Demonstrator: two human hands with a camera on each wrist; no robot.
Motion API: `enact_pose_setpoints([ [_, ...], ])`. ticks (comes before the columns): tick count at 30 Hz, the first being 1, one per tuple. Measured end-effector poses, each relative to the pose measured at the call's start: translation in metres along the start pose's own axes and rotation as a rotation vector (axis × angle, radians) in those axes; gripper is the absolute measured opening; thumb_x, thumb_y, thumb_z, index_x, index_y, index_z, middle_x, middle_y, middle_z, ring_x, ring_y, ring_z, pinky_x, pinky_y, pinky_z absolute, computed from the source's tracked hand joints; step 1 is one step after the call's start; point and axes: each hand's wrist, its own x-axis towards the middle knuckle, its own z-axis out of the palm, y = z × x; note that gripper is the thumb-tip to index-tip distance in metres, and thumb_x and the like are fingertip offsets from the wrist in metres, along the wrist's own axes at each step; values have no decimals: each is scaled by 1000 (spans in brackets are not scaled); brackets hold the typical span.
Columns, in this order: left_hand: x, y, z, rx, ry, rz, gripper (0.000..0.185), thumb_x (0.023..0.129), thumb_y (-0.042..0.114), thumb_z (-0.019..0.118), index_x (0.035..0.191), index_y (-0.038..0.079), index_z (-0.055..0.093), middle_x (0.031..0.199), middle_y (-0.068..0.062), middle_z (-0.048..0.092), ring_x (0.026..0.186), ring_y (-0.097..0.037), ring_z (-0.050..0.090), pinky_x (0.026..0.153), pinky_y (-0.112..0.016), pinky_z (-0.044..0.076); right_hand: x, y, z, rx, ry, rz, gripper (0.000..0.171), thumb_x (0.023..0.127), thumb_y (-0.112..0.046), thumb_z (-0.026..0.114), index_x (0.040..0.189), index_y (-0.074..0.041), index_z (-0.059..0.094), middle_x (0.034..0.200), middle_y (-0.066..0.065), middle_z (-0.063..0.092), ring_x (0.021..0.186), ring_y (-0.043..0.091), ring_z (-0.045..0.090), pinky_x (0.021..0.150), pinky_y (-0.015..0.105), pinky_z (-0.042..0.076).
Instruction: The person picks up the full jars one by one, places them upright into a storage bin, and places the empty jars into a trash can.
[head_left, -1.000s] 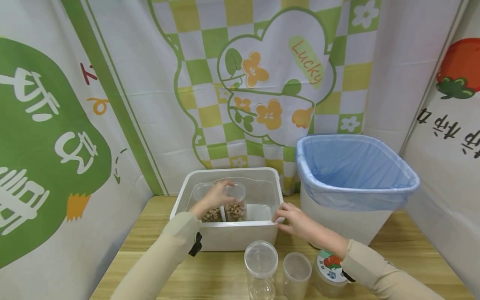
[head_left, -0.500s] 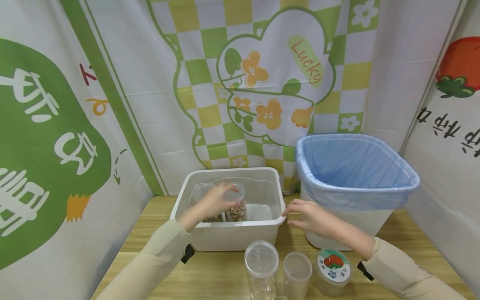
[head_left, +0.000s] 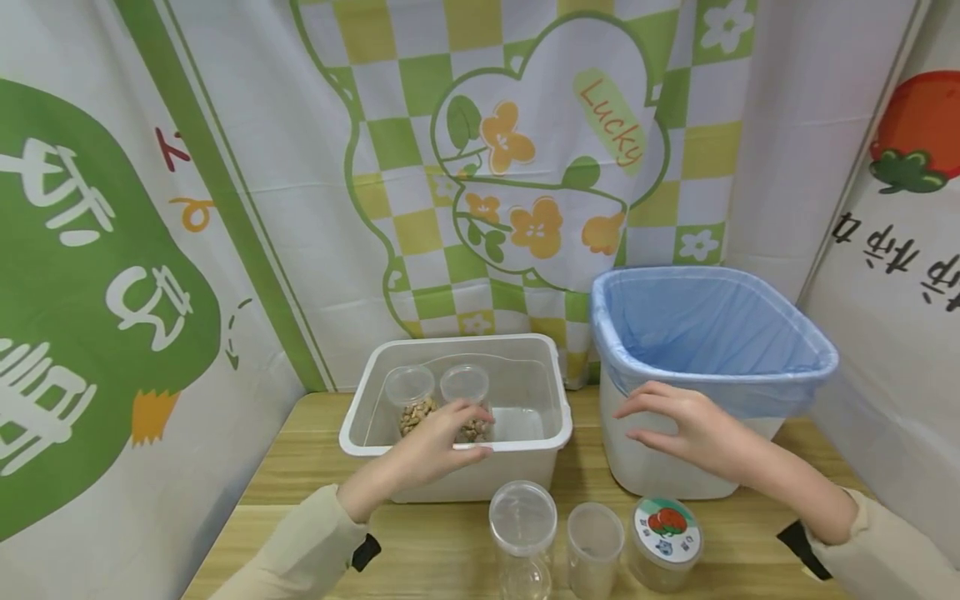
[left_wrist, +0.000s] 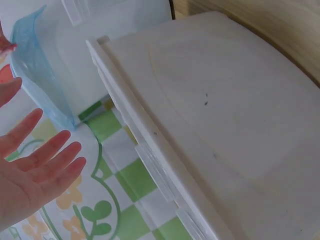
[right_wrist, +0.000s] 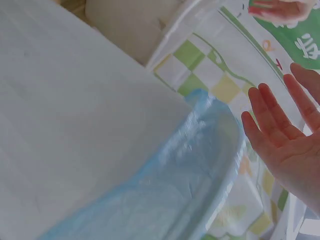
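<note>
A white plastic tub [head_left: 557, 415] stands on the wooden table and holds two clear jars of nuts [head_left: 408, 402] [head_left: 465, 390] with lids on. My left hand [head_left: 442, 442] hovers over the tub's front rim, fingers straight and empty; the left wrist view shows its open palm [left_wrist: 30, 170] beside the tub's wall [left_wrist: 225, 115]. My right hand [head_left: 686, 425] hangs open in front of the white bin lined with a blue bag [head_left: 750, 392], holding nothing; its spread fingers [right_wrist: 280, 125] show beside the bag's rim [right_wrist: 200, 150].
At the table's front edge stand an empty clear jar with a lid [head_left: 522, 533], an open clear jar [head_left: 594, 546] and a jar with a tomato-sticker lid [head_left: 664, 537]. Printed cloth hangs close behind and on both sides.
My left hand let go of the right nut jar and drew back to the tub's front rim. My right hand left the tub's right rim and moved right, in front of the bin.
</note>
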Motion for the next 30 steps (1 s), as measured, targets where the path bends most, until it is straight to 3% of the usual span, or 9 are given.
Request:
enact_pose_setpoints([
  [10, -24, 18, 14, -26, 10, 23, 34, 80, 20, 64, 110, 6, 56, 114, -9, 52, 106, -23, 51, 90, -38, 41, -21, 4, -39, -57, 153, 11, 42, 61, 6, 73, 97, -13, 64, 93, -3, 60, 92, 1, 53, 74, 6, 40],
  [16, -35, 27, 27, -36, 49, 34, 39, 79, 23, 65, 113, 8, 54, 117, -9, 50, 108, -24, 49, 89, -40, 41, -31, 10, -61, -178, 212, 56, 37, 59, 4, 75, 92, -10, 66, 92, -6, 60, 94, -5, 49, 81, 5, 35],
  [21, -41, 31, 38, -51, 73, 23, 40, 80, 23, 64, 115, 8, 52, 122, -7, 46, 112, -26, 46, 89, -42, 41, -44, 17, -76, -257, 245, 128, 32, 60, 0, 75, 90, -7, 65, 93, -12, 58, 96, -12, 44, 83, 3, 32],
  [30, -49, 33, 57, -136, 123, -60, 48, 79, 26, 65, 121, 11, 48, 131, -10, 38, 118, -29, 40, 89, -49, 39, -72, 39, -88, -318, 275, 306, 31, 60, 1, 74, 90, -4, 64, 99, -28, 46, 101, -19, 33, 86, -1, 21],
])
